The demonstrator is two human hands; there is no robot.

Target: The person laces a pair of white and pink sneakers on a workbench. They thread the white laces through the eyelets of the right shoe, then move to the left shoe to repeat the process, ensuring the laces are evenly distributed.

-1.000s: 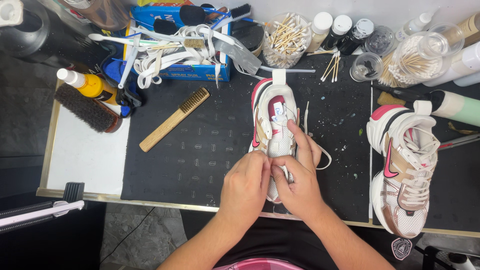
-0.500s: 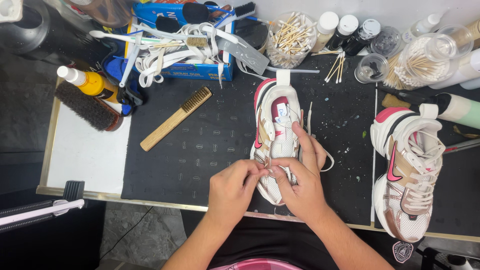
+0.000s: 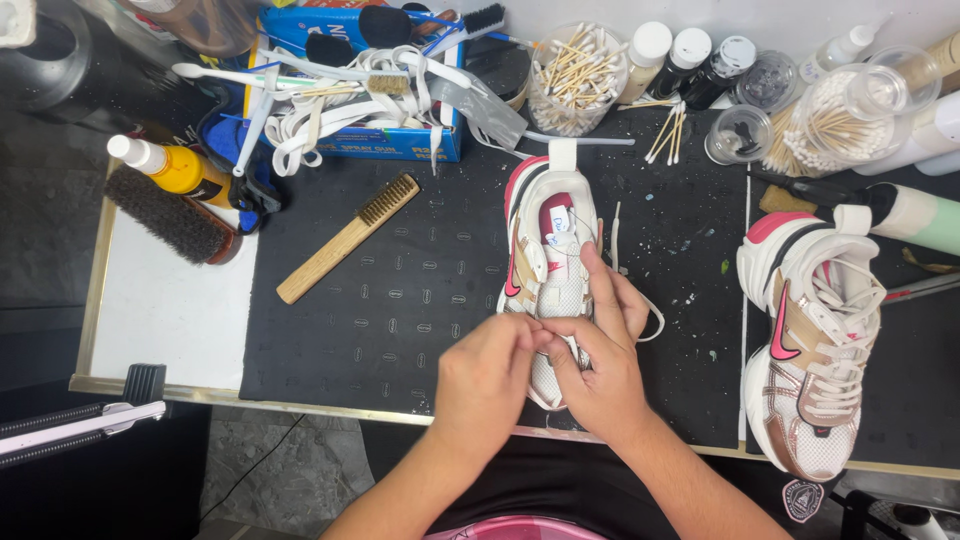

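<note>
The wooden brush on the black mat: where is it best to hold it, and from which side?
Probably grip the wooden brush by its bare handle, the lower-left end, coming from above. It lies flat and slanted, bristles at the upper-right end, with free mat around the handle.

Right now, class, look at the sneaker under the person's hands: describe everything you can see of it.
The sneaker is white mesh with tan side panels, a pink swoosh and pink lining, and a white heel pull-tab. It lies sole-down on the black mat, heel away from the person. It is unlaced at the top, tongue exposed; a loose white lace trails to its right. The left hand and right hand cover its toe end, fingers pinching at the lower eyelets.
</note>
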